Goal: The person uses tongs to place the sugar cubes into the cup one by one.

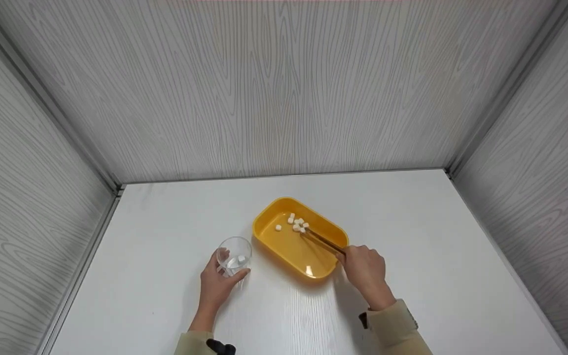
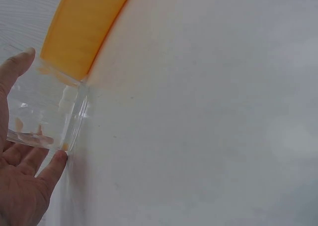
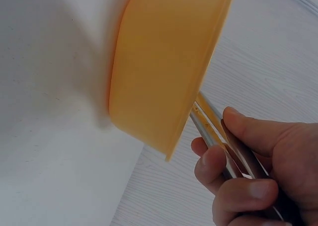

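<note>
My left hand (image 1: 216, 287) curls round a clear glass (image 1: 234, 250), thumb on one side and fingers on the other; a white cube (image 1: 241, 259) lies inside it. In the left wrist view the glass (image 2: 42, 104) stands between the thumb and fingers of the hand (image 2: 25, 186). My right hand (image 1: 364, 270) grips metal tongs (image 1: 327, 241), whose tips are among several small white cubes (image 1: 298, 228) in the yellow tray (image 1: 284, 246). In the right wrist view the hand (image 3: 263, 171) pinches the tongs (image 3: 238, 156); the tray wall (image 3: 154, 62) hides their tips.
The white table (image 1: 165, 222) is bounded by grey wood-grained panels at the back (image 1: 264, 88), left (image 1: 17, 197) and right (image 1: 550, 197). The tray stands between the two hands, a little farther back, with the glass to the left of its near side.
</note>
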